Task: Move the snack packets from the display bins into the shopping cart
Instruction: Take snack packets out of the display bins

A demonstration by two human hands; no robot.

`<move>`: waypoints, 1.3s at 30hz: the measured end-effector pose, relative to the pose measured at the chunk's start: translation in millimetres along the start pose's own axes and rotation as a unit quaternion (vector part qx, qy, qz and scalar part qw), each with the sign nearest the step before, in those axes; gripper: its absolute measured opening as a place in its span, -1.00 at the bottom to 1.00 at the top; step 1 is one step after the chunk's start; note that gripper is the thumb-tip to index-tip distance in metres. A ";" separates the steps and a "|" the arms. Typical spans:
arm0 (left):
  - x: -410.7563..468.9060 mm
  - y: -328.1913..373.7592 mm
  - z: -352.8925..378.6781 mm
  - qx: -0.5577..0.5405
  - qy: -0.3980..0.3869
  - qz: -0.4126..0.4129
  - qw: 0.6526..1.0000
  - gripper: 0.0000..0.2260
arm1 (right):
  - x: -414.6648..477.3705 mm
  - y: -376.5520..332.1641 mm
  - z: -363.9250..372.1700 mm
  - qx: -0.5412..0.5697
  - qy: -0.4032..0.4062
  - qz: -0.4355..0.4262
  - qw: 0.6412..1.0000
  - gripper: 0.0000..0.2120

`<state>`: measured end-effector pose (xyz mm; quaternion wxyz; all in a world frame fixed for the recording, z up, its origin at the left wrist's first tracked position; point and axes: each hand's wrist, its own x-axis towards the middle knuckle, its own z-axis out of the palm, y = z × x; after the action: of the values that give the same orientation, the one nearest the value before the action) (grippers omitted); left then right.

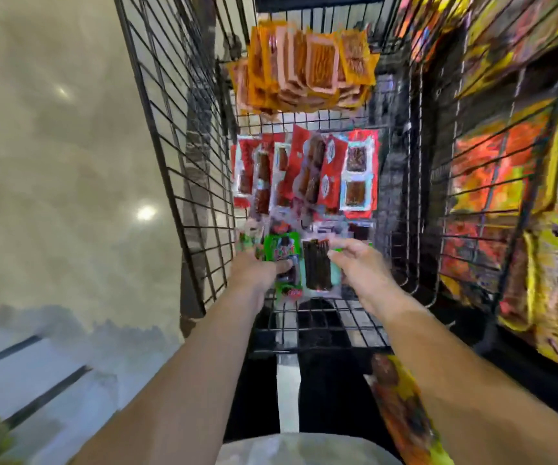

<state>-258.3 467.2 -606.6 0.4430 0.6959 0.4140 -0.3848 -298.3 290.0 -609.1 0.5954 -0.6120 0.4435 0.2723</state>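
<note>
Left hand (254,273) grip pinches green packet (282,255); right hand (358,266) grip half-open; labels blurred.

Both hands reach forward side by side into the wire bin (321,317), the left hand (254,273) on a snack packet (282,260), the right hand (358,263) just right of a second packet (318,266) that stands between them. Beyond the hands lies a row of packets (304,172), and farther still a second heap (308,68). A wire panel (177,129) rises left of the left hand, with floor (53,162) beyond it. Right of the right hand, more packets (492,169) sit behind wire.
</note>
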 end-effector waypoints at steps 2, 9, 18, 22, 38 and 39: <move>6.6 -1.4 1.6 0.030 0.006 0.003 1.000 -0.69 | 9.0 4.3 3.1 -0.034 -0.004 0.008 0.999 -0.82; -2.0 4.6 6.5 0.252 0.070 0.087 0.961 -0.47 | 22.7 3.4 3.7 -0.186 0.044 0.000 0.982 -0.60; -29.0 8.7 -4.9 0.392 0.069 0.093 0.913 -0.25 | -2.4 -6.5 -16.6 -0.375 0.056 -0.027 0.925 -0.40; -64.4 16.4 -14.6 0.463 0.052 0.151 0.872 -0.46 | -40.6 -20.3 -23.9 -0.489 0.074 -0.093 0.864 -0.52; -295.5 42.8 -158.0 0.573 0.150 0.529 0.608 -0.53 | -329.6 -62.3 -15.0 -0.574 0.286 -0.200 0.741 -0.46; -303.7 40.3 -168.1 0.575 0.149 0.543 0.593 -0.52 | -346.3 -57.4 -9.3 -0.565 0.304 -0.195 0.742 -0.46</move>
<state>-302.6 542.3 -268.2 0.0097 0.9499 -0.2876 -0.1219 -409.0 350.8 -281.5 0.0140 -0.9597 0.2371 0.1506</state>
